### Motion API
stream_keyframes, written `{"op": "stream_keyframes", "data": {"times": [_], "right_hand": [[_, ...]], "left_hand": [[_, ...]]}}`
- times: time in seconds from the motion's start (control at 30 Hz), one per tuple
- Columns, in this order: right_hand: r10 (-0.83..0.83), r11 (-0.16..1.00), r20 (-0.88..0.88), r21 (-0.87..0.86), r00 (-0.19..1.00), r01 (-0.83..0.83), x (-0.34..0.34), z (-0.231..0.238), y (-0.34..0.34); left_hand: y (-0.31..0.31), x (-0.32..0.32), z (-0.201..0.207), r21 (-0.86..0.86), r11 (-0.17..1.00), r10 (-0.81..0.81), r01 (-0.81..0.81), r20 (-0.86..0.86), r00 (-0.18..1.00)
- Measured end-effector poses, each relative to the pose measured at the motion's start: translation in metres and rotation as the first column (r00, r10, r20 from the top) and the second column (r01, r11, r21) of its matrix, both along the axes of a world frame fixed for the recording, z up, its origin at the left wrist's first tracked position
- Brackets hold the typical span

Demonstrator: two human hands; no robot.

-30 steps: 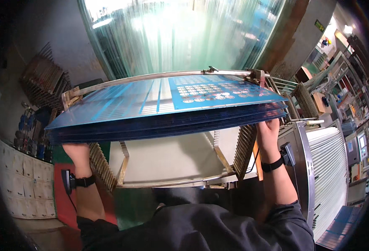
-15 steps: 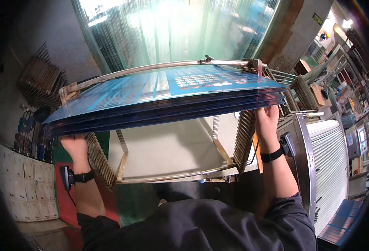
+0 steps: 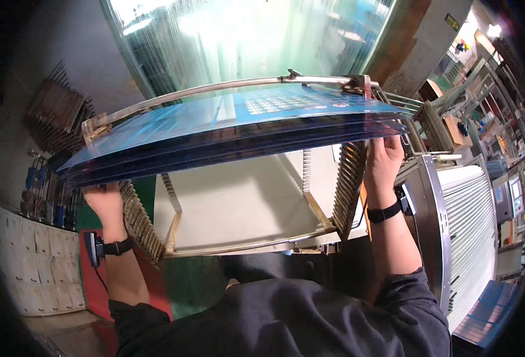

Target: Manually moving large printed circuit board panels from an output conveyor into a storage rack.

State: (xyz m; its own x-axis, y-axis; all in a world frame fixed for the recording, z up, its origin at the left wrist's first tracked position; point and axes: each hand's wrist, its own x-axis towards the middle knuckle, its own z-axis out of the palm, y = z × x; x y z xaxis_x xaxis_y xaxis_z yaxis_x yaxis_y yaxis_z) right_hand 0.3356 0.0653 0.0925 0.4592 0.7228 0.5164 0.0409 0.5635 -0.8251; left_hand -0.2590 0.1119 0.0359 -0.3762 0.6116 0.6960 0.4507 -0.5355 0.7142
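Observation:
Several thin, glossy blue panels (image 3: 206,117) lie one above another in a metal rack (image 3: 350,190) with rows of slots on its sides. Pale round printed marks show on the top panel. My left hand (image 3: 105,207) grips the underside of the near edge at the left corner; its fingertips are partly hidden beneath the panels. At the right corner my right hand (image 3: 384,166) is closed on the lower panel edges, thumb and fingers close together. Which panel each hand holds, I cannot tell.
A pale board (image 3: 244,202) shows through the rack's lower part. Beyond the rack hangs a clear strip curtain (image 3: 256,44). At right stands a metal-framed stack of white slats (image 3: 468,226), with more blue panels (image 3: 488,312) near the floor. White lockers (image 3: 39,259) line the left.
Both hands and the near edges of the panels have moved slightly up in the picture. The grip at both corners looks unchanged, and the rack has barely shifted.

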Motion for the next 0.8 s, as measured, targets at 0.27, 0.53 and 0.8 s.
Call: {"op": "stream_keyframes", "data": {"times": [0.27,0.53,0.8], "right_hand": [[-0.087,0.993,0.118,-0.069,0.989,0.095,0.008,0.001,-0.001],[0.014,0.994,0.097,-0.106,0.995,-0.004,0.008,0.004,-0.011],[0.074,0.995,0.202,-0.086,0.977,-0.058,-0.006,0.026,-0.004]], "left_hand": [[-0.006,0.025,0.022,-0.075,0.975,0.184,-0.209,-0.253,0.950],[-0.009,0.017,0.009,-0.140,0.973,0.156,-0.181,-0.175,0.972],[-0.011,0.046,0.039,-0.015,0.993,0.111,-0.117,-0.203,0.973]]}}
